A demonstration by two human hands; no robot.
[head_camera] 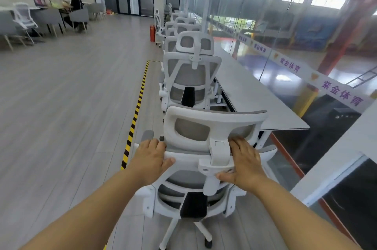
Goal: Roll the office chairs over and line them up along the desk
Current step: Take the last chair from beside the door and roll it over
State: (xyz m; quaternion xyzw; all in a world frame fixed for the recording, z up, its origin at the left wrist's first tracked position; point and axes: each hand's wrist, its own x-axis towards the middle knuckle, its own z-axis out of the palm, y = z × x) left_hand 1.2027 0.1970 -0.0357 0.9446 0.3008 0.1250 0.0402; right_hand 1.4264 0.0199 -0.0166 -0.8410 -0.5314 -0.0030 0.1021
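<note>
The office chair (189,180), lower centre of the frame beside the counter's (246,88) near end, is held by our left grip (152,157) and right grip (245,161) clasping its backrest top; pushed crooked, we reckon it could knock the next chair (191,78).

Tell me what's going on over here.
A person stands behind the nearest white office chair. The left hand and right hand both grip the top of its backrest, one on either side of the headrest post. Ahead, a row of matching chairs already stands along the long grey desk on the right. The held chair sits at the near end of that line, about level with the desk's near end.
</note>
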